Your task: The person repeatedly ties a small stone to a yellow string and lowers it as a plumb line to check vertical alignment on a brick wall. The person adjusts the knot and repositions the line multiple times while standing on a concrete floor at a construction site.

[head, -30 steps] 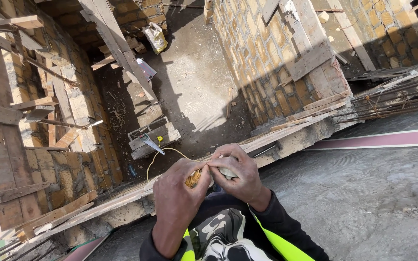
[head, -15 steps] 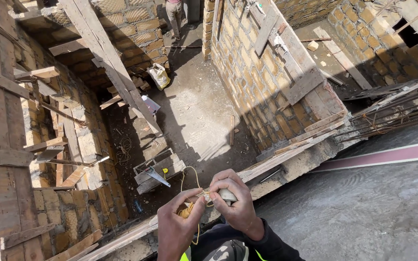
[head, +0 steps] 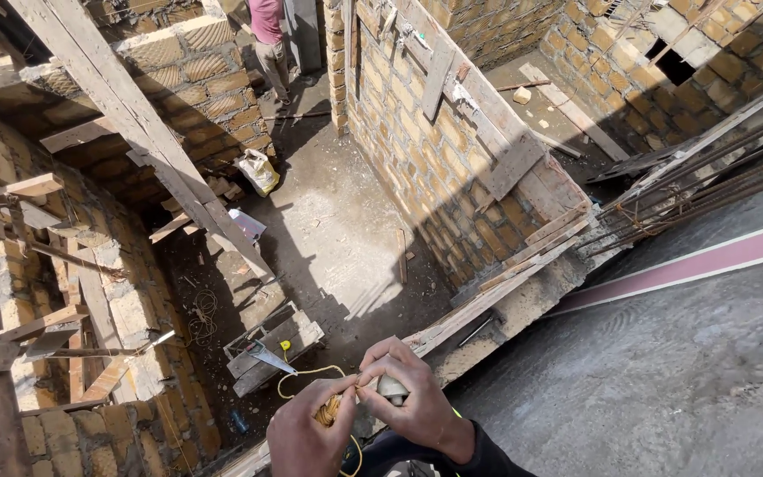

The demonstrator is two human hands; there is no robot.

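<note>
Both my hands are at the bottom centre, close together over the edge of a concrete slab. My left hand (head: 306,433) pinches a small bundle of yellow string (head: 328,409), and a loop of the string curls out to the left. My right hand (head: 412,402) is closed on a small grey weight (head: 391,387), with its fingers also pinching the string where the two hands meet. Dark sleeves cover my wrists.
A concrete slab (head: 664,371) lies to the right, with steel bars (head: 708,181) and a pink strip. Far below are a dirt floor (head: 337,238), brick walls (head: 434,168), timber props (head: 125,115), a wooden box with a saw (head: 267,349), a white bag (head: 258,170) and a person (head: 268,35).
My view has tilted up and my hands have sunk toward the bottom edge. The hands stay together on the string, and the person below has come into sight.
</note>
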